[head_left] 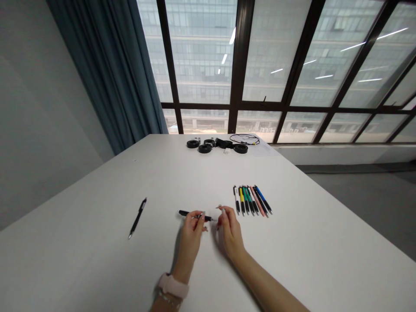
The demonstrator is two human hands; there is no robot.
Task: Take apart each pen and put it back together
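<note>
Near the middle of the white table, my left hand pinches a black pen, held almost level. A thin, pale point sticks out of the pen's right end, toward my other hand. Just to the right, my right hand has its fingers curled together close to that point. Whatever those fingertips hold, if anything, is too small to make out. Off to the left lies another black pen, slanted on the table. A row of several pens in white, yellow, green, pink, black and blue lies beyond my right hand.
At the far end of the white table are several black rolls, a looped black cable, a small white item and a sheet of paper. Behind stand a blue curtain and dark-framed windows.
</note>
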